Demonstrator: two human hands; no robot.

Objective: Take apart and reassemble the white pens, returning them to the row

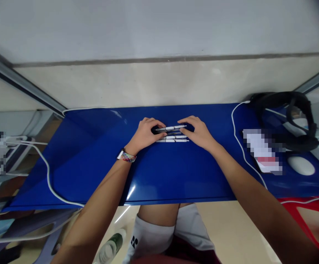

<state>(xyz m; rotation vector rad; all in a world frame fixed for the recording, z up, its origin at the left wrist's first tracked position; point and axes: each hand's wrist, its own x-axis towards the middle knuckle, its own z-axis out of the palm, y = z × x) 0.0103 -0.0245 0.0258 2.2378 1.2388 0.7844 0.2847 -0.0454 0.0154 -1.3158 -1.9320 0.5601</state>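
Note:
Several slim white-and-dark pens (pixel 173 139) lie side by side on the blue desktop (pixel 165 165), pointing left to right. My left hand (pixel 147 134) curves around their left ends, with a black-and-white pen (pixel 170 128) between its thumb and index finger. That hand covers part of the pens. At the right ends is my right hand (pixel 198 132), its thumb touching or just over the pens and its index finger held apart above them. A multicoloured bracelet band (pixel 126 157) circles my left wrist.
Right of my hands lie a blurred-out phone (pixel 262 150), a white mouse (pixel 301 165) and a black headset-like object (pixel 288 106). A white cable (pixel 238 135) runs across the desk there; another cable (pixel 48 172) crosses the left side. A wall (pixel 159 80) stands behind the desk. Below is a bottle (pixel 111 247).

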